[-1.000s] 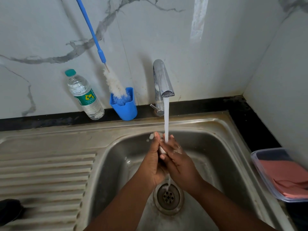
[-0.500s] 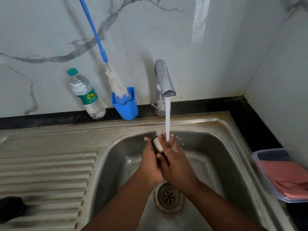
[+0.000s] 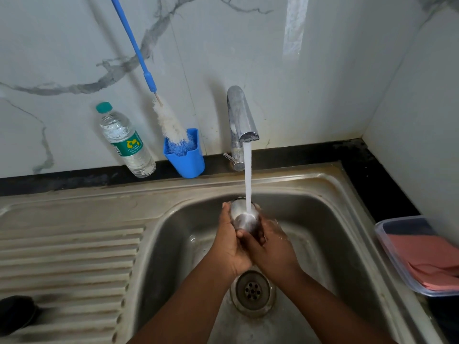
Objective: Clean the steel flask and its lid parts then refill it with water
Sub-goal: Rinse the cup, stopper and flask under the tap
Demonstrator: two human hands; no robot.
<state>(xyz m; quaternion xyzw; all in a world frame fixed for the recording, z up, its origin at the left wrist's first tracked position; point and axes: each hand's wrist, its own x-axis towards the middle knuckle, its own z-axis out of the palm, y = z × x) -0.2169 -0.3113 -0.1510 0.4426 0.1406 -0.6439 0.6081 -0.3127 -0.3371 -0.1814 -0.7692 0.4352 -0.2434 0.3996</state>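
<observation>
Bottle (image 3: 126,142) left of brush cup (image 3: 185,158); tap (image 3: 241,120) right; container (image 3: 419,254) right of sink (image 3: 323,219).

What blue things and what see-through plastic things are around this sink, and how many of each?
Blue things: 2, the bottle brush's handle and the cup the brush stands in.
See-through plastic things: 2, the water bottle by the wall and the box of pink cloths at the right.
Total: 4
</observation>
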